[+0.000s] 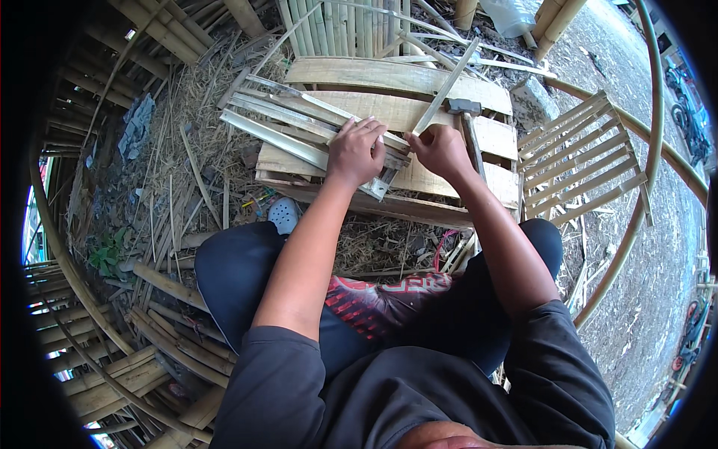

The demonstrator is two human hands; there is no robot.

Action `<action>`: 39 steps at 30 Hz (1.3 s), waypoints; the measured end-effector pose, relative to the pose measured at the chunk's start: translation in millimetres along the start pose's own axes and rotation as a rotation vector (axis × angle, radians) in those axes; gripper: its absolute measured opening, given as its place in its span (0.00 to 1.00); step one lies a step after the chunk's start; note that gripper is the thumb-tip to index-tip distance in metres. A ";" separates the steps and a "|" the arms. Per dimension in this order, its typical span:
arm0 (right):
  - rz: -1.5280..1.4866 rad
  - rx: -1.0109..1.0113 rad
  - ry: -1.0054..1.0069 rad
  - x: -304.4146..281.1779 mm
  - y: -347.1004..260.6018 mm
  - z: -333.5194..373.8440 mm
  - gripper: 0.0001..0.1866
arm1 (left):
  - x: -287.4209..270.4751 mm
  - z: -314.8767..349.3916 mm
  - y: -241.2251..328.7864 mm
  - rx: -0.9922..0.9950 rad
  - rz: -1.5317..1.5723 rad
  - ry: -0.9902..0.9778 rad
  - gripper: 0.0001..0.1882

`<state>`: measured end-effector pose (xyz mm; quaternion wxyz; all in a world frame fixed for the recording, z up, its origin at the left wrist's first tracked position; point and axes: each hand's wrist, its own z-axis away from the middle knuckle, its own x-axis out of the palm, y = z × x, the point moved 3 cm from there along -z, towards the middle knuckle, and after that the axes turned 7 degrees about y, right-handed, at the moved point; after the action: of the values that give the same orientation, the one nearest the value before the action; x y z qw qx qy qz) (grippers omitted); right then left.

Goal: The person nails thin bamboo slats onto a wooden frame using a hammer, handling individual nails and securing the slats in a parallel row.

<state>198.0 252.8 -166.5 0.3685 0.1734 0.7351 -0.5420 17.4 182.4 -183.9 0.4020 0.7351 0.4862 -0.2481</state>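
Observation:
A low wooden slatted bench (419, 106) stands before me. Several pale bamboo slats (277, 141) lie on its left part, joined crosswise at their right ends. My left hand (357, 153) grips those ends, its fingers over the top and its thumb toward the right. Beside it, my right hand (443, 153) is closed, fingers curled, on the lower end of a long bamboo strip (450, 84) that slants up to the right. Its fingertips are close to the slats' ends. Just right of this hand lies a hammer (464, 108), its handle pointing toward me.
A finished-looking slatted bamboo rack (580, 161) leans at the bench's right, by a concrete block (533, 103). Bamboo poles (179, 352) and shavings cover the ground at left. A curved bamboo pole (649, 179) crosses the right side, before a paved road (651, 277).

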 end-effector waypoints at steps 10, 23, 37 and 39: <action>-0.012 0.205 -0.205 3.3 11.6 0.3 0.21 | -2.0 0.4 0.9 0.013 0.014 0.017 0.17; 0.168 -0.384 0.016 19.5 0.6 -13.3 0.10 | -3.3 -0.8 2.9 0.009 0.019 0.014 0.17; 0.275 -0.368 0.024 27.0 -6.0 -16.0 0.08 | -0.7 2.6 -3.9 0.052 0.041 0.089 0.14; 0.263 -0.345 0.046 25.0 -2.7 -16.7 0.08 | 0.4 1.1 -2.8 0.047 0.059 0.088 0.12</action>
<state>173.6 263.7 -180.7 0.4434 0.2144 0.7963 -0.3511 15.1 182.3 -185.8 0.3701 0.7685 0.4756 -0.2149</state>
